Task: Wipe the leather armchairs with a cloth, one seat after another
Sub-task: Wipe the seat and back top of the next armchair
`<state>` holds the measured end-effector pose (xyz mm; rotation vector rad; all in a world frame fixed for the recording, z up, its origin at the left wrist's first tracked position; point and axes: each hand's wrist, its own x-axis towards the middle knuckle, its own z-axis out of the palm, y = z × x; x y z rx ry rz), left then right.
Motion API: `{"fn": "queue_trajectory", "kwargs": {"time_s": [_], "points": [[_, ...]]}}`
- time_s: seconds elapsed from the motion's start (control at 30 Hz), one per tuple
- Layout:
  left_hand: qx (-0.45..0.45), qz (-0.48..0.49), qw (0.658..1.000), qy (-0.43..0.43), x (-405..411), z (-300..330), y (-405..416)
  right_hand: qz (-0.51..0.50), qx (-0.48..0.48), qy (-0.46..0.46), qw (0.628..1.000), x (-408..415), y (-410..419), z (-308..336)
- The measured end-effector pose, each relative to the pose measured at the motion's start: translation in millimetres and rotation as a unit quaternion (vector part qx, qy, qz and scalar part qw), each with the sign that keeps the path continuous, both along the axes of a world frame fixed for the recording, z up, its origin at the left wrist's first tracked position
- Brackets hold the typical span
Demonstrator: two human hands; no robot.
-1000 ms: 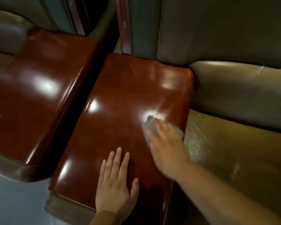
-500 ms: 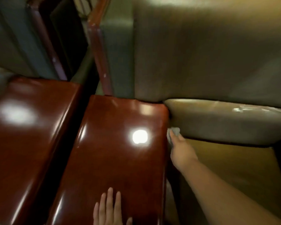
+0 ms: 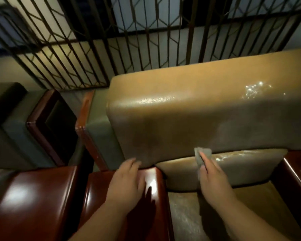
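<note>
Cloth (image 3: 202, 156) now at backrest (image 3: 189, 119) base

Two bare forearms, no sleeves in view. Left grip (image 3: 129, 181) and right grip (image 3: 214, 180) ungloved, no rings, watch or bands showing. Edges motion-blurred, nails unclear.

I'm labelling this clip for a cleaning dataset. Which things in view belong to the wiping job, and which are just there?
Part of the job:
- cloth, held in the right hand
- tan leather armchair
- its glossy wooden armrest, under the left hand

Just there:
- metal window grille
- neighbouring chair's armrest
</note>
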<state>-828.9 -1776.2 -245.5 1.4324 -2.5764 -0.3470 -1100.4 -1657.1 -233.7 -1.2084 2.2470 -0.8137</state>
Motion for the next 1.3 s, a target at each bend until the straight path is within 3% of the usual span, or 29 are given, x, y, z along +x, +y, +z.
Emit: {"fn": "queue_trajectory", "kwargs": {"time_s": [0.17, 0.27, 0.37, 0.43, 0.57, 0.67, 0.73, 0.8, 0.87, 0.93, 1.0, 1.13, 1.2, 1.3], "points": [[-0.169, 0.067, 0.981, 0.062, -58, 115, -118, 0.123, -0.158, 0.16, 0.967, -23, -129, 96], [-0.173, 0.135, 0.973, 0.068, -98, 155, -177, 0.161, -0.072, 0.277, 0.945, -41, -197, 118], [-0.102, 0.131, 0.986, 0.035, -130, 138, -211, 0.191, 0.007, 0.322, 0.927, -40, -222, 111], [-0.112, 0.127, 0.985, -0.021, -136, 111, -212, 0.229, -0.004, 0.34, 0.912, -35, -220, 104], [-0.14, 0.137, 0.98, -0.044, -136, 97, -214, 0.282, 0.004, 0.38, 0.881, -75, -226, 108], [-0.14, 0.138, 0.979, -0.056, -138, 97, -214, 0.144, 0.076, 0.338, 0.927, -111, -255, 121], [-0.132, 0.138, 0.98, -0.055, -137, 98, -212, 0.115, 0.076, 0.286, 0.948, -97, -283, 125], [-0.128, 0.142, 0.98, -0.049, -137, 98, -212, 0.203, 0.043, 0.26, 0.943, -54, -307, 128], [-0.121, 0.145, 0.981, -0.053, -137, 96, -213, 0.323, 0.001, 0.244, 0.914, -11, -319, 129], [-0.115, 0.145, 0.981, -0.05, -136, 93, -214, 0.38, -0.001, 0.25, 0.89, -2, -333, 134], [-0.122, 0.148, 0.981, -0.04, -136, 92, -215, 0.347, 0.028, 0.283, 0.894, -30, -354, 132], [-0.131, 0.153, 0.979, -0.032, -136, 89, -216, 0.15, 0.104, 0.249, 0.951, -105, -367, 129], [-0.133, 0.154, 0.979, -0.029, -136, 88, -216, 0.164, 0.112, 0.237, 0.951, -92, -354, 132], [-0.13, 0.155, 0.979, -0.037, -137, 90, -214, 0.303, 0.034, 0.252, 0.918, -34, -324, 135]]}}
